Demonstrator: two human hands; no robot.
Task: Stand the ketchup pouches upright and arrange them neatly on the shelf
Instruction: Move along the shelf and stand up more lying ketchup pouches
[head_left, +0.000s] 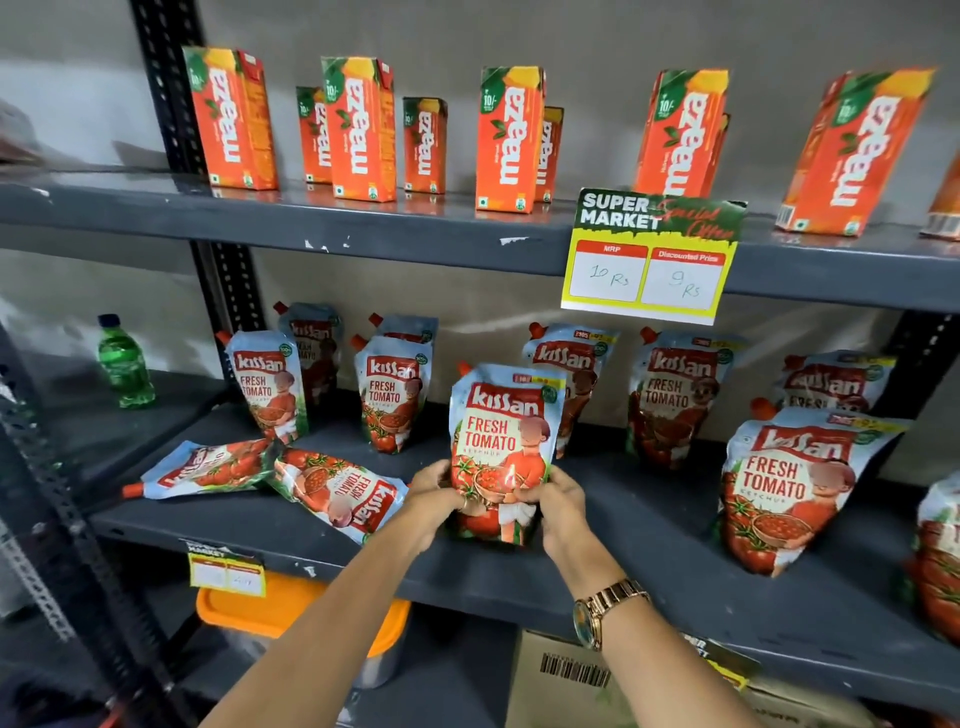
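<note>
While I hold the front pouch (498, 452) at its bottom part with both hands, it stands upright near the front edge of the middle shelf (649, 525), label toward me. My left hand (434, 493) wraps the lower left corner and my right hand (558, 501) wraps the lower right corner — both are closed on the pouch, fingers over the printed tomatoes. I think this is the step of setting one pouch on its base and making it stable, so the work is about in the middle.

Behind it, from about ten o'clock round to two o'clock, several pouches already stand in a loose row: one at the left (267, 384), one beside it (392, 395), one just behind my pouch (571, 364) and one further right (675, 395). At three o'clock a big pouch (784, 488) stands close to the front edge, and it leans a little.

Two pouches are not yet done — they lie flat at nine o'clock from my hands, one with its cap to the left (208, 467) and one just beside my left hand (337, 493), and they touch or nearly touch each other.

For the next move I judge that I should flatten the base so the pouch does not fall, open my fingers slowly, and then reach left for the nearer lying pouch. A soft pouch may tip forward over the edge when I let go.
</note>
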